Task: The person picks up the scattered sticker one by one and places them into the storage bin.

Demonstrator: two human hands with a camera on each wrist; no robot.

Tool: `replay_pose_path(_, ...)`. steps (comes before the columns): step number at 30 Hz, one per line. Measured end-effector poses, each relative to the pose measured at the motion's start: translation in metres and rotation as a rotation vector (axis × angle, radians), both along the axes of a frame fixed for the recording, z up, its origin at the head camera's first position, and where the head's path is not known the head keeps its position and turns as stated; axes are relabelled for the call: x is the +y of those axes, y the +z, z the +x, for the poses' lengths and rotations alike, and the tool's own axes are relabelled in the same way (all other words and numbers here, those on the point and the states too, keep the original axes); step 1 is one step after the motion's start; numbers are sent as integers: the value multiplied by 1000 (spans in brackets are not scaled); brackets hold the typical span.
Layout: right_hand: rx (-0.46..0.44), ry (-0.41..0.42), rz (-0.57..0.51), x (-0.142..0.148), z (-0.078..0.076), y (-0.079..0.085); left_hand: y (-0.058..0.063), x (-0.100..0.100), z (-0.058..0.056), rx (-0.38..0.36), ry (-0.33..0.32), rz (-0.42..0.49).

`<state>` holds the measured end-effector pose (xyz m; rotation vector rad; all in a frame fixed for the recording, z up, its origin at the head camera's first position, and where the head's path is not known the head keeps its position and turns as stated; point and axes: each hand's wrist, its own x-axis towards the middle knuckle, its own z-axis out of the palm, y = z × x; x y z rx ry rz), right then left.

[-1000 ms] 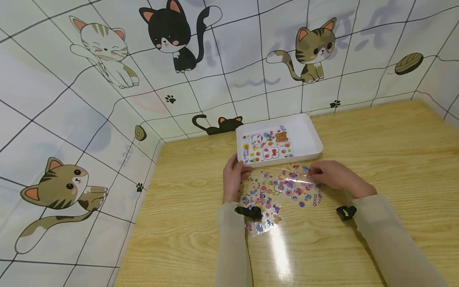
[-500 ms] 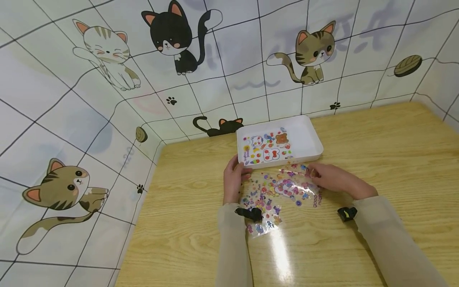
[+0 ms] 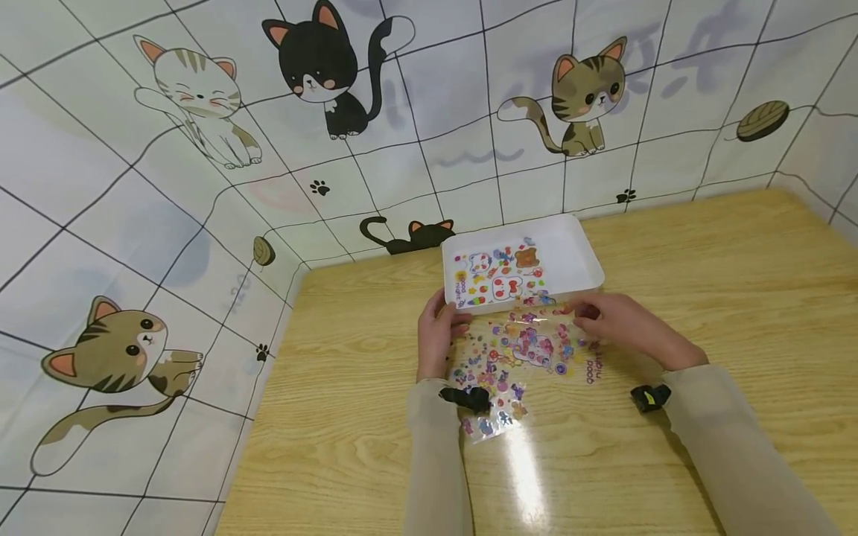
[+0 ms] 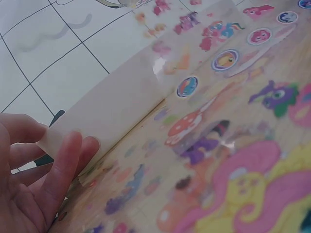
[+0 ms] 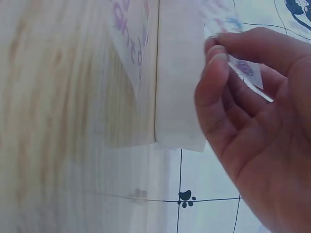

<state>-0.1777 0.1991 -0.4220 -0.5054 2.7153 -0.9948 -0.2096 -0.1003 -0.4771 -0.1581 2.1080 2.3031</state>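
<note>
A white tray [image 3: 570, 257] stands at the back of the table, a sticker sheet [image 3: 506, 287] lying in its left part. My left hand [image 3: 436, 339] grips the tray's near left corner; in the left wrist view its fingers [image 4: 68, 155] wrap that corner. With thumb and forefinger my right hand [image 3: 620, 327] pinches the edge of a clear sticker sheet [image 3: 529, 318], raised in front of the tray. In the right wrist view the pinching fingers [image 5: 216, 63] are beside the tray's wall. Under the raised sheet lies another clear one with "good night" lettering [image 3: 593, 371].
A further clear sticker sheet [image 3: 492, 420] with cartoon figures lies nearer, partly under the left wrist. The wooden table [image 3: 335, 417] meets a cat-patterned wall covering [image 3: 462, 141] close behind the tray and at the left. Glare crosses the table's front.
My right hand has moved slightly up and left, lifting the pinched sheet so that it slides off the one beneath and now overlaps the tray's near rim. The left hand stays put.
</note>
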Motion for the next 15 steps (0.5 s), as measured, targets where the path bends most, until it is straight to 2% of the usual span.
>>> replay_pose_path(4, 20, -15, -20, 0, 0, 1, 0, -1, 0, 1, -2, 1)
replay_pose_path(11, -27, -9, -127, 1, 0, -2, -2, -1, -2, 3, 5, 2)
replay_pose_path(15, 1, -37, -167, 0, 0, -3, -2, -1, -2, 2, 9, 9)
